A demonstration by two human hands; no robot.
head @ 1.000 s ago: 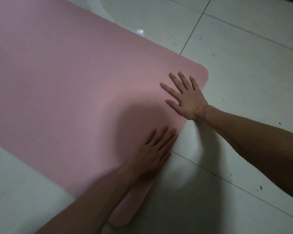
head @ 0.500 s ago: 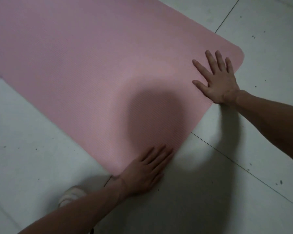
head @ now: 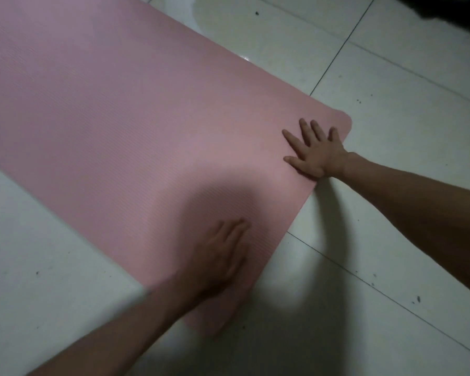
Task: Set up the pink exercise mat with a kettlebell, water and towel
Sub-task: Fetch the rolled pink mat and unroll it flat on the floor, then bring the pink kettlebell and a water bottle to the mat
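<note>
The pink exercise mat (head: pixel 125 126) lies unrolled flat on the floor, running from the upper left to its short end near me. My left hand (head: pixel 223 256) presses palm down on the mat close to its near corner, fingers together and slightly blurred. My right hand (head: pixel 315 153) lies flat with fingers spread on the mat beside its far right corner. Neither hand holds anything. No kettlebell, water bottle or towel is in view.
Pale glossy floor tiles (head: pixel 391 109) with dark grout lines and small dark specks surround the mat. A dark object (head: pixel 456 12) fills the top right corner. My head's shadow falls on the mat between my hands.
My left hand has slid from the mat's near edge further onto the mat. The view has shifted, and the light shape by my left forearm is out of sight.
</note>
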